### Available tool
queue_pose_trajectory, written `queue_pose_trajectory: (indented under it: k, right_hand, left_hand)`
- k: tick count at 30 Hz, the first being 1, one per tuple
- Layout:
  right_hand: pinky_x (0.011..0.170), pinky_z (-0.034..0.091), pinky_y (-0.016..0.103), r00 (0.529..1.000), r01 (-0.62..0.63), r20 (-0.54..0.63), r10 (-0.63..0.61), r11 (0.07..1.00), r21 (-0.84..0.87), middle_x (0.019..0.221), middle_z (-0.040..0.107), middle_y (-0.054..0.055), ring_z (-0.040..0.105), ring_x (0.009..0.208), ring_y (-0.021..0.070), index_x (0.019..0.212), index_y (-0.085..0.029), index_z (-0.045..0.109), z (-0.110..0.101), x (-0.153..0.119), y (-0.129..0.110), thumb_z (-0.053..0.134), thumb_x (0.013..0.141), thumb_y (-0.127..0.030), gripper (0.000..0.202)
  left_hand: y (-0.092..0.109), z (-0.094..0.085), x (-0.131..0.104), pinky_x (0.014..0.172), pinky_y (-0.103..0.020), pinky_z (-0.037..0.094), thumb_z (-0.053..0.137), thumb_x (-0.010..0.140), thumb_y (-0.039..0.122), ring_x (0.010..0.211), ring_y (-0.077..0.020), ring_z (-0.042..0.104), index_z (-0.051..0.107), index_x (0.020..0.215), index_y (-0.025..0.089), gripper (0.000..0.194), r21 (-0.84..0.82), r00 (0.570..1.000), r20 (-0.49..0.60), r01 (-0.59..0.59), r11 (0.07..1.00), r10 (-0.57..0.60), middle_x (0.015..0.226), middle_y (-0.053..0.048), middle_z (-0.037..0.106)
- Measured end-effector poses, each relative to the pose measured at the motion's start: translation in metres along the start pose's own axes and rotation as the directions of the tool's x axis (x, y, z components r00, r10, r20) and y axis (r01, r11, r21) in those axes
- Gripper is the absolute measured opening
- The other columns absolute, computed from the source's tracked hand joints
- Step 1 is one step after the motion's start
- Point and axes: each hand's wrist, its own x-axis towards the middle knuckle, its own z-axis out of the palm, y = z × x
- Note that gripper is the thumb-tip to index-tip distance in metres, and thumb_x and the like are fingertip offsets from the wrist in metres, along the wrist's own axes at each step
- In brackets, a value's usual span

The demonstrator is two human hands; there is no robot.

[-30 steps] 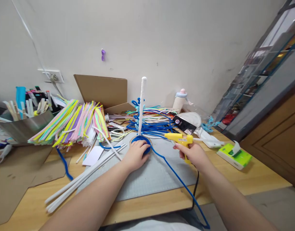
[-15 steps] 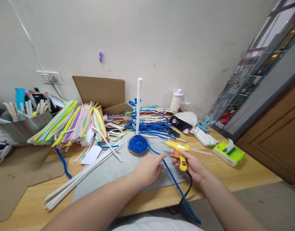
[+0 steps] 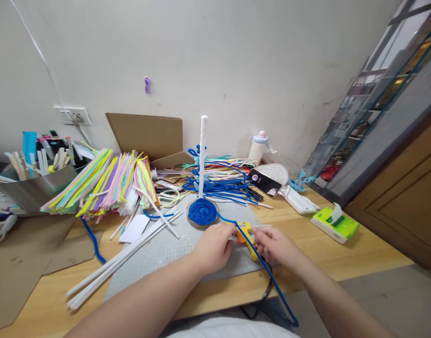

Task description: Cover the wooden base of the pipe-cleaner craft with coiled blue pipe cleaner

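My left hand [image 3: 213, 246] is closed, its fingertips pinching a blue pipe cleaner [image 3: 280, 293]. That pipe cleaner runs from a blue coiled disc [image 3: 202, 212] on a round wooden base, over the glue gun, to beyond the table's front edge. The yellow glue gun [image 3: 250, 246] is low over the grey mat, its nozzle end hidden behind my left fingertips. Just right of its handle is my right hand [image 3: 276, 244], fingers loosely bent and not wrapped round the handle; whether they touch it is unclear. Behind the disc rises a white fuzzy stick [image 3: 202, 159] with blue loops beside it.
Pastel pipe cleaners [image 3: 109, 185] are heaped at left, behind long white sticks [image 3: 124, 260]. Further back are blue pipe cleaners [image 3: 222, 185], a phone [image 3: 264, 182] and a bottle [image 3: 258, 148]. A green tissue pack [image 3: 336, 225] lies at right; cardboard [image 3: 147, 134] leans on the wall.
The glue gun has moved left and lower, under the blue pipe cleaner. My right fingers have come off its handle. My left hand has barely shifted.
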Motion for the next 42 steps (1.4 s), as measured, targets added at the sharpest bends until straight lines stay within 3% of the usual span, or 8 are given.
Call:
queue_pose_trajectory:
  k: [5, 13, 18, 27, 30, 34, 38, 42]
  right_hand:
    - [0.044, 0.035, 0.02, 0.98, 0.152, 0.102, -0.169, 0.976, 0.157, 0.06, 0.047, -0.009, 0.044, 0.044, 0.0092, 0.11, -0.024, 0.043, 0.005, -0.02, -0.006, 0.058, 0.076, -0.033, 0.039]
    - [0.079, 0.044, 0.035, 0.911, 0.363, -0.083, -0.405, 0.879, -0.309, 0.086, 0.067, 0.005, 0.059, 0.084, 0.0222, 0.079, -0.022, 0.068, -0.029, 0.016, 0.008, 0.05, 0.076, -0.023, 0.018]
    - [0.083, 0.043, 0.036, 0.893, 0.376, -0.098, -0.439, 0.849, -0.371, 0.091, 0.066, 0.006, 0.058, 0.088, 0.0226, 0.082, -0.022, 0.069, -0.034, 0.032, 0.015, 0.051, 0.076, -0.019, 0.019]
    - [0.073, 0.045, 0.034, 0.941, 0.295, -0.08, -0.328, 0.914, -0.28, 0.079, 0.069, 0.004, 0.059, 0.075, 0.0209, 0.08, -0.019, 0.071, -0.049, 0.048, 0.025, 0.054, 0.072, -0.026, 0.019]
    - [0.071, 0.047, 0.034, 0.95, 0.277, -0.073, -0.304, 0.926, -0.256, 0.074, 0.068, 0.003, 0.059, 0.07, 0.02, 0.079, -0.017, 0.07, -0.051, 0.051, 0.029, 0.055, 0.071, -0.027, 0.02]
    - [0.092, 0.041, 0.041, 0.922, 0.328, -0.119, -0.368, 0.907, -0.262, 0.095, 0.068, 0.006, 0.057, 0.096, 0.027, 0.076, -0.02, 0.071, -0.042, 0.036, 0.022, 0.061, 0.065, -0.025, 0.017]
    - [0.102, 0.034, 0.043, 0.92, 0.37, -0.138, -0.368, 0.929, -0.013, 0.107, 0.067, 0.005, 0.051, 0.112, 0.0305, 0.084, -0.025, 0.073, -0.019, -0.005, -0.001, 0.06, 0.066, -0.023, 0.022]
    - [0.095, 0.042, 0.042, 0.933, 0.146, 0.215, -0.287, 0.852, 0.503, 0.103, 0.068, 0.008, 0.058, 0.106, 0.0294, 0.096, -0.022, 0.07, 0.006, -0.043, -0.025, 0.062, 0.068, -0.028, 0.03]
  left_hand:
    - [0.003, -0.001, 0.002, 0.09, -0.033, 0.041, 0.048, 0.076, 0.006, 0.104, -0.0205, 0.053, 0.053, 0.107, 0.019, 0.034, 0.108, 0.998, 0.027, -0.057, 0.993, 0.054, 0.112, -0.005, 0.06]
    - [0.035, 0.021, 0.023, 0.078, -0.038, 0.046, 0.052, 0.084, 0.028, 0.09, -0.025, 0.061, 0.053, 0.115, 0.021, 0.032, 0.342, 0.953, 0.284, -0.204, 0.917, 0.106, 0.093, -0.009, 0.067]
    - [0.05, 0.026, 0.027, 0.065, -0.036, 0.048, 0.052, 0.084, 0.038, 0.079, -0.0272, 0.064, 0.059, 0.096, 0.018, 0.024, 0.391, 0.937, 0.342, -0.076, 0.917, -0.068, 0.086, -0.012, 0.067]
    - [0.077, -0.028, -0.017, 0.053, -0.026, 0.041, 0.06, 0.08, 0.038, 0.072, -0.0222, 0.064, 0.061, 0.1, 0.031, 0.022, 0.206, 0.904, 0.403, 0.067, 0.976, -0.147, 0.08, -0.002, 0.066]
    - [0.089, -0.046, -0.029, 0.052, -0.025, 0.038, 0.061, 0.081, 0.037, 0.072, -0.0196, 0.062, 0.06, 0.094, 0.03, 0.014, 0.19, 0.914, 0.399, -0.007, 0.982, -0.071, 0.081, 0.0, 0.065]
    - [0.096, -0.06, -0.033, 0.057, -0.025, 0.039, 0.051, 0.087, 0.028, 0.074, -0.0174, 0.057, 0.056, 0.093, 0.027, 0.008, 0.244, 0.961, 0.273, -0.12, 0.962, 0.051, 0.083, -0.001, 0.06]
    - [0.09, -0.06, -0.025, 0.063, -0.026, 0.04, 0.047, 0.087, 0.017, 0.076, -0.0168, 0.053, 0.054, 0.099, 0.026, 0.017, 0.311, 0.987, 0.138, -0.119, 0.943, 0.08, 0.085, -0.002, 0.055]
    - [0.078, -0.046, -0.015, 0.066, -0.027, 0.041, 0.045, 0.089, 0.02, 0.079, -0.0175, 0.052, 0.053, 0.101, 0.025, 0.016, 0.347, 0.985, 0.128, -0.157, 0.925, 0.119, 0.086, -0.003, 0.055]
